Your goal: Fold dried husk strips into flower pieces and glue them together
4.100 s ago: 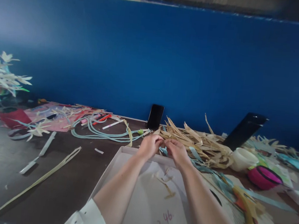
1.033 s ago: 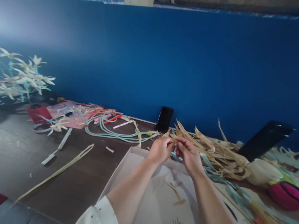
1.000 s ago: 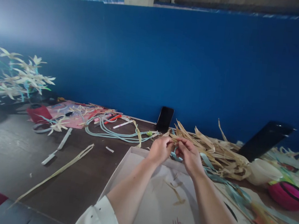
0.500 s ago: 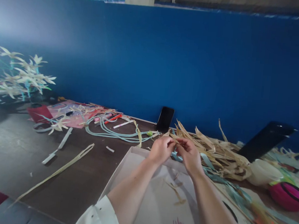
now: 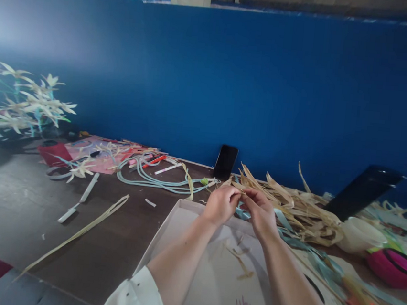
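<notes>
While both arms reach over the white box [image 5: 213,278], the two hands meet by its far edge. The left hand [image 5: 222,204] has its thumb and finger pinched, and so does the right hand [image 5: 260,213]. Between their tips is a thin tan strip [image 5: 237,187], and both hands seem to be gripping it. The fingers hide most of it, so its shape is hard to tell. The tips are close together, maybe because the strip is so small and needs a careful grip.

Just behind and to the right lies the leaf pile [image 5: 292,204], perhaps put there to be easy to reach. A few scraps [image 5: 245,275] lie in the box, which may be there to catch bits that drop. The phone [image 5: 226,162] leans on the blue wall [image 5: 211,76], maybe to keep its screen facing the person. Off to the left, the cord [image 5: 150,183] sits in loops, likely so it won't tangle, and a long straw [image 5: 84,229] lies on the table [image 5: 106,268]
</notes>
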The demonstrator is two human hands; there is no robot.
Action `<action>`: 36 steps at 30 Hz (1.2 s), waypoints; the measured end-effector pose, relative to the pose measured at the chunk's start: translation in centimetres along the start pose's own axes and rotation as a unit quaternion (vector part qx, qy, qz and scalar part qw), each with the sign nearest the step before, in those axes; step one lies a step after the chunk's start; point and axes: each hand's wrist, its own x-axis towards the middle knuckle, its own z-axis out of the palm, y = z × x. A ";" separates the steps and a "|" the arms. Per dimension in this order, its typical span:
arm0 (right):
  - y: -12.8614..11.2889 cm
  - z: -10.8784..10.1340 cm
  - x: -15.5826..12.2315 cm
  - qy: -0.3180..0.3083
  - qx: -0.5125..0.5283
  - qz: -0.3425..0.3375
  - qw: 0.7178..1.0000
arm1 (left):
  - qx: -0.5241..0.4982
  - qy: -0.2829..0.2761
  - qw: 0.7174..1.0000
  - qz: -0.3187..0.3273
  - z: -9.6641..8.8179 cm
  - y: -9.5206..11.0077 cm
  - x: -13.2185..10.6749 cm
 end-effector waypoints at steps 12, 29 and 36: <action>0.1 -0.3 -0.1 -0.074 0.017 0.052 0.996 | 0.034 0.011 0.999 -0.006 0.1 -0.4 -0.2; -0.3 0.1 -0.1 -0.068 0.115 0.115 0.984 | 0.046 -0.005 0.998 0.030 -0.2 -0.5 -0.2; 0.1 0.3 0.1 0.016 -0.027 0.056 0.998 | 0.046 -0.005 0.998 0.031 -0.3 -0.7 -0.2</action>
